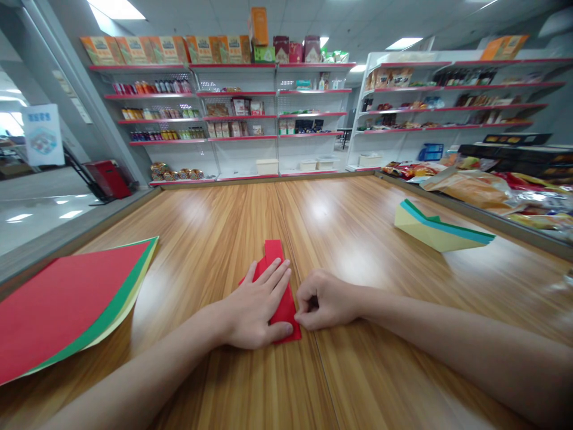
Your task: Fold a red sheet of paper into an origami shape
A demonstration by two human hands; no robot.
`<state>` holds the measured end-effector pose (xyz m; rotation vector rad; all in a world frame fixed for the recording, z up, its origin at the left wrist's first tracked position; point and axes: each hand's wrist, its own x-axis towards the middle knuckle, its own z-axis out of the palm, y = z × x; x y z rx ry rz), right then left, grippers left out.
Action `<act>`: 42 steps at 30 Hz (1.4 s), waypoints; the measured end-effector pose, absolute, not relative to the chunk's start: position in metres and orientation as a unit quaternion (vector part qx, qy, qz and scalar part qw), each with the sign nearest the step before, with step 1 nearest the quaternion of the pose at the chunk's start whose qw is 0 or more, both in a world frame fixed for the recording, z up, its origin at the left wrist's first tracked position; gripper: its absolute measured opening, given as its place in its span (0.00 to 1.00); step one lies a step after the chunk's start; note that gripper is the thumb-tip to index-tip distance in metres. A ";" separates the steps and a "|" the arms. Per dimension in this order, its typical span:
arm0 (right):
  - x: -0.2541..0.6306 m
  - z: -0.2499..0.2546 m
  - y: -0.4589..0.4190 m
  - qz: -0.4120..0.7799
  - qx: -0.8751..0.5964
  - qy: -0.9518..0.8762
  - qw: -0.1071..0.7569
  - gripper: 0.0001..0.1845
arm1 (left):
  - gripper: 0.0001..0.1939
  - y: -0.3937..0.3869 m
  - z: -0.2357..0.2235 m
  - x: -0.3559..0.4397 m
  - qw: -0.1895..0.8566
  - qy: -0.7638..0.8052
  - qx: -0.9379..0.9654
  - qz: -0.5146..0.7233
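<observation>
A folded piece of red paper lies lengthwise on the table in front of me, with a narrow strip at its far end. My left hand rests flat across it, fingers spread, covering much of its left side. Close against the paper's right edge is my right hand, its fingers curled in and the thumb and fingertip at the edge. I see nothing inside that curl. Whether the fingertips press on the paper or only meet its edge, I cannot tell.
Red, green and pale yellow sheets lie stacked at the left. A folded paper boat in yellow, blue and green sits at the right. Packaged goods are heaped beyond the right edge. Stocked shelves stand behind the wooden table.
</observation>
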<state>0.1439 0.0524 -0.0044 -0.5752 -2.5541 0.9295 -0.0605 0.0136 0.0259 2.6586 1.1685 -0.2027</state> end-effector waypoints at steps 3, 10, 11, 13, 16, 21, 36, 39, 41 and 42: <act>0.143 -0.003 0.055 0.324 -0.215 -0.902 0.186 0.07 | 0.47 0.014 0.027 -0.061 0.117 0.399 0.907 -0.072; 0.140 -0.004 0.067 0.263 -0.265 -0.903 0.212 0.07 | 0.46 0.014 0.025 -0.061 0.116 0.393 0.910 -0.065; 0.140 -0.004 0.069 0.260 -0.269 -0.903 0.213 0.07 | 0.46 0.014 0.025 -0.061 0.117 0.393 0.910 -0.066; 0.139 -0.004 0.072 0.255 -0.277 -0.901 0.214 0.07 | 0.46 0.014 0.025 -0.060 0.117 0.394 0.909 -0.067; 0.138 -0.003 0.075 0.249 -0.292 -0.899 0.211 0.06 | 0.45 0.015 0.025 -0.060 0.117 0.394 0.909 -0.068; 0.139 -0.002 0.067 0.243 -0.282 -0.901 0.223 0.06 | 0.46 0.013 0.027 -0.060 0.126 0.386 0.912 -0.062; 0.142 -0.003 0.063 0.250 -0.270 -0.906 0.208 0.08 | 0.51 0.000 0.040 -0.059 0.190 0.336 0.921 -0.061; 0.144 -0.005 0.062 0.243 -0.246 -0.912 0.223 0.08 | 0.51 -0.002 0.040 -0.060 0.190 0.342 0.918 -0.066; 0.145 -0.007 0.059 0.252 -0.213 -0.917 0.223 0.08 | 0.52 -0.002 0.038 -0.061 0.189 0.346 0.917 -0.067; 0.146 -0.008 0.058 0.260 -0.196 -0.920 0.219 0.08 | 0.53 -0.001 0.037 -0.061 0.187 0.350 0.916 -0.065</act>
